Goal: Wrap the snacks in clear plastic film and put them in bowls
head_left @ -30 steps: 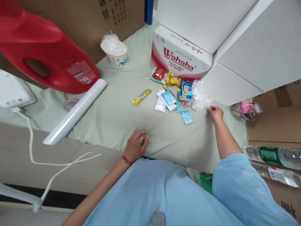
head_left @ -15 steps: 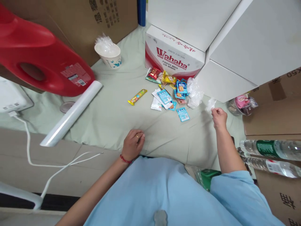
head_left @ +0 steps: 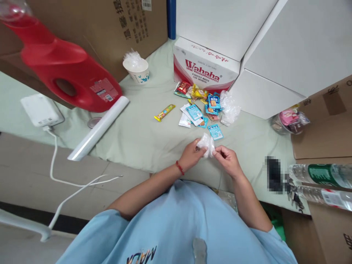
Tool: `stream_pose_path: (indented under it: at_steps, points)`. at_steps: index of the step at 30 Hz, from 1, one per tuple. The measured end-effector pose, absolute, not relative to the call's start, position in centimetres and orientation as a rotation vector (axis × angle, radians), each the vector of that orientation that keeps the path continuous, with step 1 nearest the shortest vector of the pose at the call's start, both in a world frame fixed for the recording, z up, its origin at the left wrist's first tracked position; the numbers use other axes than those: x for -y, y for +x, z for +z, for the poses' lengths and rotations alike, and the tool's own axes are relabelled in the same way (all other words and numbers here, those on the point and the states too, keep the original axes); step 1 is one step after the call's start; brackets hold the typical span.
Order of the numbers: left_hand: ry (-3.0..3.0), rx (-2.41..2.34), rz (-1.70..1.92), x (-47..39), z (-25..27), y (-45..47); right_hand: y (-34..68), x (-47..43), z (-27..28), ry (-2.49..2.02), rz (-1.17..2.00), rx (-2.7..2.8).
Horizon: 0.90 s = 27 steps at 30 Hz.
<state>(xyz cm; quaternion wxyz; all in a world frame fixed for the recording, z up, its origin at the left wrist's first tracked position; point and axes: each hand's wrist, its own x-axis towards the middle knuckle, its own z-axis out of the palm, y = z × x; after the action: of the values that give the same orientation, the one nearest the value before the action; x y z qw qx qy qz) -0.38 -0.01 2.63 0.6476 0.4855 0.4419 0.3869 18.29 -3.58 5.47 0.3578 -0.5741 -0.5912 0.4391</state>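
Observation:
A crumpled clear plastic bag [head_left: 206,144] is held between my two hands, just in front of my body. My left hand [head_left: 191,153], with a red bracelet at the wrist, grips its left side. The fingertips of my right hand [head_left: 227,160] pinch its right edge. Just beyond my hands lies a light-blue snack packet [head_left: 215,132]. Behind it is a pile of small snack packets [head_left: 194,112], with more crumpled clear plastic [head_left: 230,108] at its right. A yellow snack bar [head_left: 164,112] lies apart to the left.
A Wahaha box [head_left: 205,68] stands behind the snacks. To the left are a paper cup [head_left: 137,70] with plastic in it, a red jug [head_left: 74,73], a white roll [head_left: 99,128] and a white charger [head_left: 41,110]. A filled tub [head_left: 288,121] and water bottles [head_left: 320,174] are at right.
My right hand has brought the plastic bag from the right to the middle. My left hand has moved up and right and taken hold of it too. The view has shifted slightly.

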Motion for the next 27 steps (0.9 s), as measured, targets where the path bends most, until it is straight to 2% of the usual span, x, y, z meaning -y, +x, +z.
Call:
stream_pose_path:
  at_steps: [4, 7, 12, 15, 21, 24, 27]
  points:
    - [0.771, -1.064, 0.883, 0.7, 1.2, -2.4, 22.0, 3.6, 5.5, -1.493, 1.174, 1.159]
    - [0.641, -1.092, 0.924, 1.3, 0.7, -4.0, 25.8, 2.3, 5.9, -1.539, 1.053, 0.967]
    - [0.557, -0.957, 0.942, 1.8, 1.1, -5.1, 27.9, -1.4, 7.5, -1.522, 0.904, 1.012]
    - [0.517, -0.849, 0.952, 2.0, 1.5, -5.1, 24.9, -1.9, 7.5, -1.52, 1.009, 1.137]
    - [0.572, -0.841, 0.936, 2.4, 1.1, -4.9, 16.2, 1.3, 3.9, -1.353, 1.67, 1.189]
    - [0.598, -1.028, 0.977, 2.3, 0.5, -5.5, 15.8, 1.9, 2.9, -1.412, 1.661, 1.218]
    - [0.569, -1.109, 0.997, 2.2, 0.0, -6.6, 18.7, 0.8, 3.6, -1.499, 1.507, 1.193]
